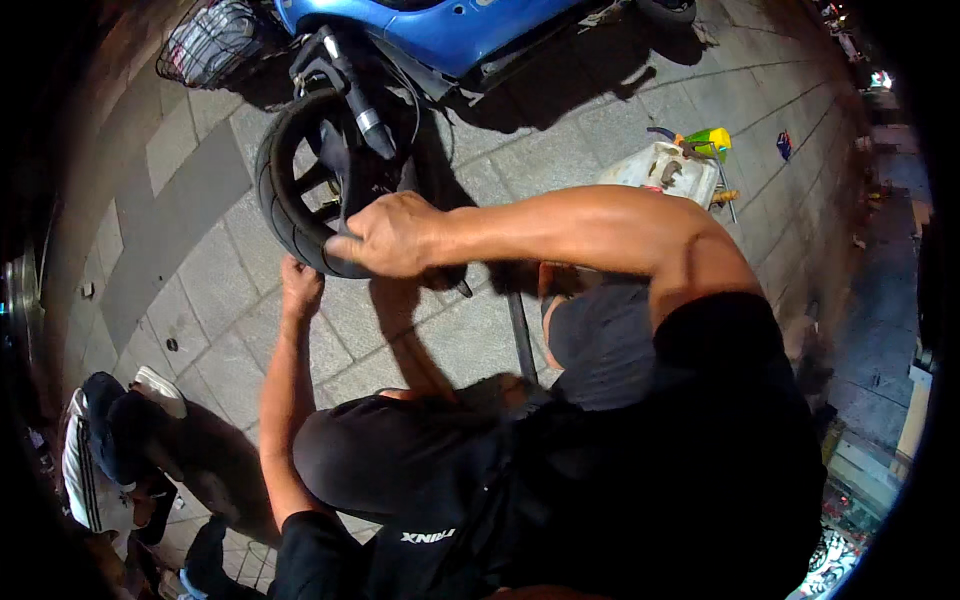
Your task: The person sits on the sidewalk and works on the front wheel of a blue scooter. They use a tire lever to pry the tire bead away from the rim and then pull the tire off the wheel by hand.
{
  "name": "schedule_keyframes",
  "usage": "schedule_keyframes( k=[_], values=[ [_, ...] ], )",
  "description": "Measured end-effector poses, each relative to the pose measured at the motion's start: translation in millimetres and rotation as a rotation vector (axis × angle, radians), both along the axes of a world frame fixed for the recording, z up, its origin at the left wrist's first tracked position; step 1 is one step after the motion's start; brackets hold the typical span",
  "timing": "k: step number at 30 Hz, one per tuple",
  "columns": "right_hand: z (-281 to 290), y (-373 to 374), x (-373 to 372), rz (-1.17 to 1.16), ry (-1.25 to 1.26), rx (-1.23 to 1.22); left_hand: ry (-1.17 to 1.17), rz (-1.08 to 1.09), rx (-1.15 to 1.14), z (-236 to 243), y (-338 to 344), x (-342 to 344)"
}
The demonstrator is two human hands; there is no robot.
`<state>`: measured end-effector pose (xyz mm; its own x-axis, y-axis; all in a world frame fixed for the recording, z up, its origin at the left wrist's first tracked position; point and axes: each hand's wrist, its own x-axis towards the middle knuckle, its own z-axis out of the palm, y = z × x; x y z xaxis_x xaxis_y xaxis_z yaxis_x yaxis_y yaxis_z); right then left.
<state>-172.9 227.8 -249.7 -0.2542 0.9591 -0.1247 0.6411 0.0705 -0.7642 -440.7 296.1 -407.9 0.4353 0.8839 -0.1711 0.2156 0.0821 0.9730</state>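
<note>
A blue scooter (440, 30) stands on paving stones with its black front tyre (285, 195) turned toward me. My right hand (390, 235) rests curled on the lower edge of the tyre, fingers closed around its rubber. My left hand (300, 288) reaches under the tyre from below and touches its bottom edge; whether its fingers grip anything is hidden. The fork and brake parts (360, 100) show above the wheel. My knees in dark shorts fill the lower middle.
A white plastic container (660, 170) with tools and a green-yellow bottle (710, 143) sits on the pavement to the right. A wire basket (210, 45) is at top left. Another person's legs and shoes (130, 420) are at lower left.
</note>
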Motion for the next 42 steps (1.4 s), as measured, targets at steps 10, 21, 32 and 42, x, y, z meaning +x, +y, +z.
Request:
schedule_keyframes(
  k=[10,21,32,42],
  values=[
    [-17.9,-10.4,25.1,0.183,-0.102,-0.208,-0.091,0.040,-0.134,-21.7,-1.6,-15.3],
    [-65.4,56.8,67.3,-0.024,0.083,-0.543,-0.255,0.200,-0.451,56.6,72.9,-3.7],
    [-63.3,64.1,46.4,0.130,-0.081,-0.394,0.400,0.136,-0.323,119.9,142.5,58.9],
    [-28.1,73.2,82.1,0.437,-0.328,-0.607,-0.079,0.637,-0.152,52.3,-25.9,57.8]
  ],
)
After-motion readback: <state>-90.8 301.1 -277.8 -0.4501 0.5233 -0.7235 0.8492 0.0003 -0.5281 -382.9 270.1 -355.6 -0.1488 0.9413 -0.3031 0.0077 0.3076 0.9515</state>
